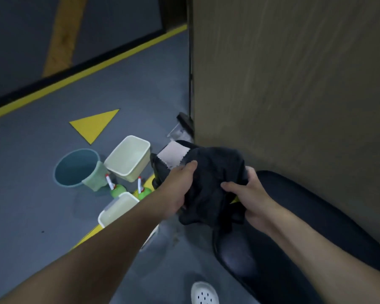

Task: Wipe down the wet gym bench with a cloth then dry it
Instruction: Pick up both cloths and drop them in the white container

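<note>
Head view. A dark charcoal cloth (pixel 215 172), soft, heavily creased and bunched into a loose mass, is held between both hands over the left edge of a glossy black padded gym bench (pixel 298 227). The cloth's lower folds hang down toward the pad; whether they touch it cannot be told.

The left hand (pixel 180 189) grips the cloth's left side, thumb laid on top and fingers curled underneath. The right hand (pixel 250 198) holds the right side, thumb pressed onto the fabric and fingers wrapped behind it.

The bench pad runs from the lower centre toward the right, close along a tall brown wood-grain panel (pixel 294 84). A dull pale sheen shows on its near end; whether this is moisture cannot be told.

A pale grey cloth with a zigzag-cut edge (pixel 173 155) lies just behind the dark cloth.

On the grey floor (pixel 31 205) to the left stand a round blue bucket (pixel 75 167) with a light green cloth (pixel 96 177) draped over its rim, a cream rectangular plastic tub (pixel 127 157), a second white rectangular tub (pixel 116 208), and two green bottles with white-and-red nozzles (pixel 117 190).

A yellow triangle marking (pixel 96 125) lies beyond them. A white perforated shoe (pixel 204 294) appears at the bottom edge.
</note>
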Demonstrator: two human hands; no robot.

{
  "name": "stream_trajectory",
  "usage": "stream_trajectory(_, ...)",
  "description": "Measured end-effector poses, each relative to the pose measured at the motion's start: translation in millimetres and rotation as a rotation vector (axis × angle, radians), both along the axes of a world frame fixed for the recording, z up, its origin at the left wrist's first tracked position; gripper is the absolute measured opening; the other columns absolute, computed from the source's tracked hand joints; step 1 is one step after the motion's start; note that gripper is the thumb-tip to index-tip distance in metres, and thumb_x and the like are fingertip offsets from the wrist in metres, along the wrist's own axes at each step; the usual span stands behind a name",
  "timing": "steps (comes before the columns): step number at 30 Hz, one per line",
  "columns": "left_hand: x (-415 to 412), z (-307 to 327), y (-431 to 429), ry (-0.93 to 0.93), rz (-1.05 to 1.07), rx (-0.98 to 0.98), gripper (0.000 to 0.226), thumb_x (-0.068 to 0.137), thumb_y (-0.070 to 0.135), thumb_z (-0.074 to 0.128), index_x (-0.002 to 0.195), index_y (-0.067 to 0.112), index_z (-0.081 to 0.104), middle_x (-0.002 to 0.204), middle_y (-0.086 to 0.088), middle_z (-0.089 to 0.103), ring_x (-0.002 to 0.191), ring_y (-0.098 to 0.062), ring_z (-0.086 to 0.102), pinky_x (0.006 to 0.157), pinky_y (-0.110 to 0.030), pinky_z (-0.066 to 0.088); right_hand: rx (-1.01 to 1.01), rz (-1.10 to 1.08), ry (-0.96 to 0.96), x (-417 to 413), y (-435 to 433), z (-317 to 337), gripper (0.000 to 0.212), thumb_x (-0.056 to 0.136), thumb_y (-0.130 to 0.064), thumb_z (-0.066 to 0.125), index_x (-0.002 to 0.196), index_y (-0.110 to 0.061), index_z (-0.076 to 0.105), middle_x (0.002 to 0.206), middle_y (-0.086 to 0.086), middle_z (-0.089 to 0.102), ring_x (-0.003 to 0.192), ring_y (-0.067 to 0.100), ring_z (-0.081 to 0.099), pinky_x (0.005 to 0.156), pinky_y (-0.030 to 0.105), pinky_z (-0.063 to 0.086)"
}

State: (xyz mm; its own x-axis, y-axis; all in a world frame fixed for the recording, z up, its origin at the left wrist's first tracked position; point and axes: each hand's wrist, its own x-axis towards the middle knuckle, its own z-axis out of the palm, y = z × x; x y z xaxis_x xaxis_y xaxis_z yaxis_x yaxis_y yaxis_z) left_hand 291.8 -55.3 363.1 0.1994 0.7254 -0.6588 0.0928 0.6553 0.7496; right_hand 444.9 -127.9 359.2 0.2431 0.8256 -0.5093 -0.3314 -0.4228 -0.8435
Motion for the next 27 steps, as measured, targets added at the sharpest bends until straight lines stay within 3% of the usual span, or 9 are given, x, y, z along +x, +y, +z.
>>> stream_trajectory(5,-16,-55,96,0.318,-0.126,0.107,0.026,0.099,0.027,0.043,0.087,0.010,0.058,0.077,-0.012,0.058,0.064,-0.024,0.052,0.061,-0.027,0.045,-0.073,-0.087,-0.002,-9,89,-65,0.044,0.087,0.001,0.067,0.117,-0.027,0.052,0.107,0.006,0.069,0.093,0.023,0.068,0.073,0.039,0.059)
stream_trajectory(8,-23,-91,143,0.488,-0.150,0.303,0.012,0.094,0.015,0.054,0.102,0.008,0.062,0.089,-0.014,0.065,0.073,-0.028,0.060,0.066,-0.028,0.044,-0.149,-0.132,-0.005,-5,123,-96,0.041,0.089,-0.001,0.066,0.120,-0.025,0.051,0.109,0.006,0.066,0.095,0.025,0.066,0.081,0.046,0.058)
stream_trajectory(10,-24,-112,167,0.557,-0.173,0.317,0.025,0.093,0.019,0.060,0.116,0.012,0.053,0.089,-0.008,0.064,0.073,-0.022,0.061,0.066,-0.028,0.048,-0.188,-0.132,-0.059,-1,133,-115,0.041,0.089,-0.002,0.066,0.119,-0.026,0.050,0.110,0.007,0.066,0.095,0.027,0.066,0.080,0.049,0.058)
stream_trajectory(13,-26,-146,199,0.727,-0.230,0.336,0.065,0.075,0.051,0.063,0.126,0.014,0.050,0.105,-0.014,0.066,0.094,-0.031,0.066,0.084,-0.043,0.054,-0.261,-0.132,-0.141,0,137,-135,0.040,0.089,-0.006,0.066,0.118,-0.023,0.046,0.105,0.006,0.064,0.090,0.026,0.064,0.065,0.041,0.055)
stream_trajectory(17,-27,-177,222,1.012,-0.351,0.358,0.065,0.071,0.054,0.067,0.118,0.009,0.055,0.114,-0.016,0.061,0.106,-0.038,0.059,0.090,-0.052,0.050,-0.303,-0.166,-0.129,-8,141,-150,0.037,0.087,-0.016,0.075,0.117,-0.014,0.053,0.106,0.009,0.068,0.091,0.025,0.068,0.075,0.042,0.060)
stream_trajectory(19,-30,-182,224,1.104,-0.372,0.358,0.059,0.069,0.050,0.068,0.113,0.011,0.059,0.113,-0.014,0.061,0.106,-0.038,0.059,0.090,-0.051,0.051,-0.307,-0.175,-0.148,-12,145,-152,0.037,0.084,-0.022,0.079,0.111,-0.013,0.057,0.102,0.005,0.069,0.086,0.018,0.067,0.071,0.032,0.058)
stream_trajectory(23,-32,-184,222,0.921,-0.361,0.275,0.055,0.039,0.039,0.075,0.086,0.012,0.066,0.088,-0.011,0.070,0.088,-0.035,0.066,0.088,-0.055,0.052,-0.304,-0.188,-0.250,-19,150,-152,0.037,0.083,-0.013,0.079,0.110,-0.013,0.053,0.101,0.007,0.067,0.083,0.019,0.064,0.071,0.032,0.054)
stream_trajectory(25,-37,-183,219,0.819,-0.349,0.235,0.066,0.026,0.031,0.082,0.086,0.009,0.068,0.088,-0.013,0.071,0.088,-0.034,0.068,0.085,-0.054,0.055,-0.275,-0.223,-0.253,-26,144,-151,0.034,0.084,-0.008,0.076,0.109,-0.016,0.053,0.100,0.005,0.067,0.085,0.019,0.065,0.073,0.034,0.056)
stream_trajectory(27,-45,-182,212,0.730,-0.356,0.256,0.056,0.044,0.019,0.088,0.093,0.001,0.068,0.094,-0.017,0.070,0.091,-0.034,0.067,0.078,-0.043,0.057,-0.253,-0.266,-0.258,-38,135,-147,0.032,0.086,-0.006,0.074,0.108,-0.017,0.054,0.100,0.006,0.068,0.087,0.021,0.066,0.077,0.039,0.058)
